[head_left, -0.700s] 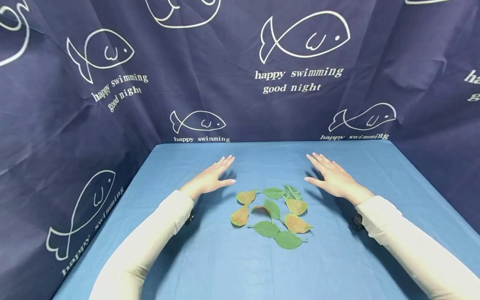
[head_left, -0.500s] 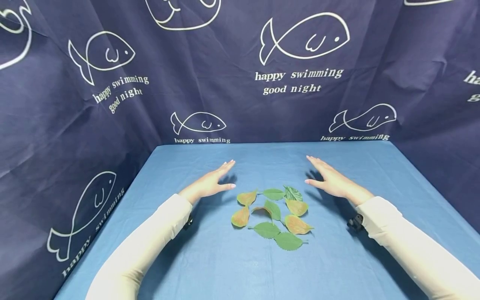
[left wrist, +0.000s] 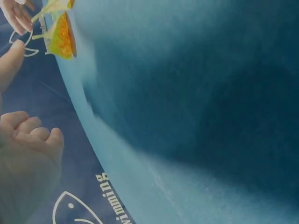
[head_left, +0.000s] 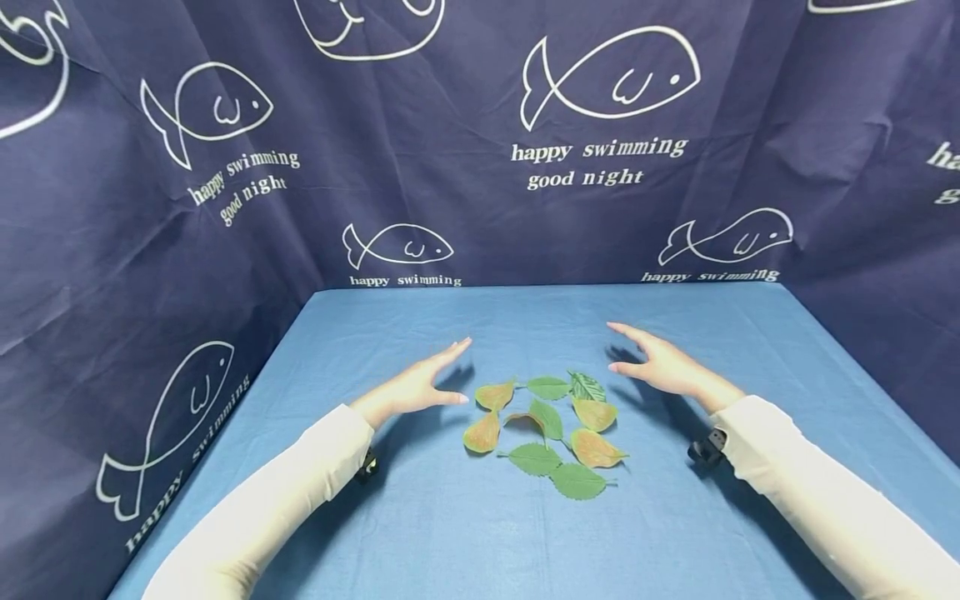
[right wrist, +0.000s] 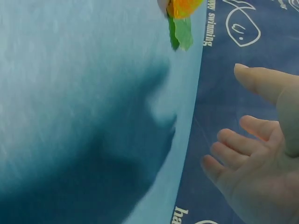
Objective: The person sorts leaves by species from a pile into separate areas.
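grip wide and empty on both sides, with thumbs well clear of the fingers. at the left grip (head_left: 416, 385), holding nothing, reaching forward with the thumb near the upper left leaf (head_left: 493, 396). at the right grip (head_left: 662, 365), holding nothing either, with fingers slightly bent and thumb near the striped leaf (head_left: 588, 387) but apart from it. judging by the shadows, held above the blue bench (head_left: 450, 542) rather than resting on it.

just changed: both grips, now turned more edge-on, with less of the backs showing than a moment ago. on the left, drawn back towards the person as well; on the right, lowered only slightly. among the leaves, no shift to be made out — same places, same turns.

between the two grips, a rough ring on the bench: upper left leaf above the lower left leaf (head_left: 481, 434), then the top green leaf (head_left: 548, 387), the striped leaf, the upper right leaf (head_left: 595, 413), the lower right leaf (head_left: 595, 448) and two bottom leaves (head_left: 579, 481), touching. inside, an inner green leaf (head_left: 547, 419) beside an arched leaf (head_left: 531, 417).

as a judgement, only a change of hand pose — leaving the arrangement unhandled and intact.
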Demonstrator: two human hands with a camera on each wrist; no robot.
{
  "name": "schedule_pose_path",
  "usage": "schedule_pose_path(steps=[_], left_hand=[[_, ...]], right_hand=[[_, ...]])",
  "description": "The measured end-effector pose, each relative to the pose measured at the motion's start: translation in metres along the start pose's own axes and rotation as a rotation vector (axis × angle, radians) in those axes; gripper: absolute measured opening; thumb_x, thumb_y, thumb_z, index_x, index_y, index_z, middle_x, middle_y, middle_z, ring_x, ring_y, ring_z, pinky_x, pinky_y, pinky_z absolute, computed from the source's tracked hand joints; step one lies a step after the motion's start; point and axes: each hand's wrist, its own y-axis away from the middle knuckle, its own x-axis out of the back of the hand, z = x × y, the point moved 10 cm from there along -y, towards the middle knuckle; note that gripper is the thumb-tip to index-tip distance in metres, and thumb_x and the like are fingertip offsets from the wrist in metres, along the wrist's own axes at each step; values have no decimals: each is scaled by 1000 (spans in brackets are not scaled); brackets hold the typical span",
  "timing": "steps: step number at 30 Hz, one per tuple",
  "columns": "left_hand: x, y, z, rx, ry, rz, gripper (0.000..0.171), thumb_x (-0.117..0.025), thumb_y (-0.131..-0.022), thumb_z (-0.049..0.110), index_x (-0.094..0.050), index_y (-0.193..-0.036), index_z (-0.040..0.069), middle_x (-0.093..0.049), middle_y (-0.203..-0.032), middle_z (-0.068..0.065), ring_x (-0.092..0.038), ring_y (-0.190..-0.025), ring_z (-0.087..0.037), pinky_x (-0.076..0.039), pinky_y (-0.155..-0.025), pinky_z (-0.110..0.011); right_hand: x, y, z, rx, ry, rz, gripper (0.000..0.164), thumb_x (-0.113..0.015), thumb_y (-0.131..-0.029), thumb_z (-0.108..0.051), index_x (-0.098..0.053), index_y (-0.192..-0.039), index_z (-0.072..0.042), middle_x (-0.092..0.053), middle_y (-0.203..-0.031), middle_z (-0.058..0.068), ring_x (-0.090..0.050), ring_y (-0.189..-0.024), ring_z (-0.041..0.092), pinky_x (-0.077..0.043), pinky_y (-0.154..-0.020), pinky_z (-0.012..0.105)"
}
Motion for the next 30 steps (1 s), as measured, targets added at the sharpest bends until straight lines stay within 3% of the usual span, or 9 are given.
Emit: schedule_pose_path(steps=[4, 13, 21, 25, 30], left_hand=[[-8, 4, 4, -8, -27, -20, 94, -75, -85, 31, -15, -157, 27, -14, -162, -13, -16, -149, -28, -17, -121, -49], [-17, 8, 12, -15, -40, -44, 95, -76, -84, 30, -16, -157, 23, -18, -160, -17, -21, -147, -31, -19, -120, -49], [-27, 13, 17, 10, 3, -67, 93, -77, -83, 28, -19, -157, 21, -27, -159, -7, -33, -143, -30, -25, -118, -47], [-34, 17, 19, 41, 45, -94, 92, -77, -83, 27, -20, -156, 24, -27, -159, -5, -33, -143, -29, -26, -118, -45], [-43, 19, 19, 47, 33, -102, 89, -76, -84, 24, -23, -156, 24, -28, -158, -5, -34, -143, -28, -28, -118, -43]], right_hand=[[-5, 3, -1, 25, -46, 22, 67, -66, -93, -24, -34, -149, -4, -32, -153, 25, -29, -138, 50, -30, -109, 65], [-6, 0, -5, 44, -104, 38, 62, -68, -91, -18, -41, -145, -1, -43, -147, 23, -40, -133, 44, -37, -108, 58], [-13, 3, -12, 47, -125, 2, 54, -68, -91, -17, -50, -138, 3, -56, -135, 24, -52, -123, 41, -45, -101, 54], [-18, 5, -13, 53, -126, -10, 45, -69, -90, -18, -59, -129, 3, -64, -123, 20, -60, -111, 35, -50, -96, 50], [-25, 7, -15, 31, -131, -32, 36, -73, -87, -19, -67, -117, 0, -69, -96, 8, -61, -89, 17, -54, -82, 33]])
